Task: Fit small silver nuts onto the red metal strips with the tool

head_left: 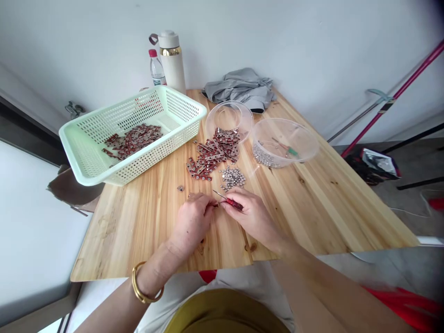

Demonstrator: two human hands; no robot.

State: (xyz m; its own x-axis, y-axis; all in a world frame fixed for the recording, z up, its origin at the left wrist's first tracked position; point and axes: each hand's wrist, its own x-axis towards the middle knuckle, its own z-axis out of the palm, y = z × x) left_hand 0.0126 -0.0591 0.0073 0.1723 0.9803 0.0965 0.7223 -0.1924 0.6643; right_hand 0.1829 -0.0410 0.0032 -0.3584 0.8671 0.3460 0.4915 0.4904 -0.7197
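Note:
Near the front of the wooden table, my left hand (194,215) is closed on a small reddish-brown strip (215,205), mostly hidden by the fingers. Beside it, my right hand (252,213) grips a small screwdriver (233,203) with a red handle, its thin metal shaft pointing up and left. The fingertips of both hands almost meet. Just beyond them lies a scatter of small round silvery metal pieces (233,177). Behind and to the left is a heap of similar reddish-brown strips (213,155). One loose metal piece (180,188) sits left of the heap.
A pale green basket (163,147) at left contains more strips. A clear round tub (305,145) at right holds metal pieces and a green-handled tool (291,151). Behind are a clear lid (247,121), grey cloth (243,85), a white flask (173,69) and a bottle (157,69).

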